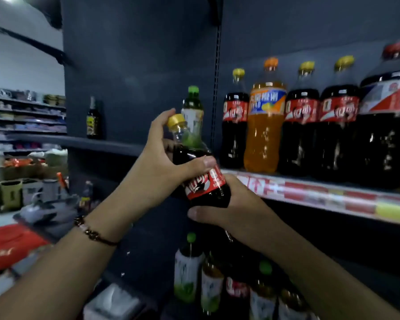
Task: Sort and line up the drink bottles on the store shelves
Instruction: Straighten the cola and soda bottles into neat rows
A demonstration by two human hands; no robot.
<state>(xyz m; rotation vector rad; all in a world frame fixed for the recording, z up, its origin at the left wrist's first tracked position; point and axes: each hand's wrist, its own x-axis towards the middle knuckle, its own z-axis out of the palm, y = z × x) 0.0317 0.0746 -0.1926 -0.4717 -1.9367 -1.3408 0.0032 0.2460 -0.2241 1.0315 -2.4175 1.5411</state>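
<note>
Cola bottle (203,179) is gripped tilted by left hand (162,162) and right hand (229,204); shelf row (303,128) could be toppled if set carelessly.

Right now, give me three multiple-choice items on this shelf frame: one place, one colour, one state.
1. Where does the orange soda bottle stand?
A. on the right shelf, among the cola bottles
B. on the floor
C. in the left hand

2. What colour is the held cola bottle's cap?
A. green
B. yellow
C. white

3. How is the held cola bottle held?
A. by no hand
B. by one hand
C. by both hands

Key: 1 A, cola on both sides; 2 B, yellow cap beside the left hand; 3 C, the right hand grips lower down.
</note>
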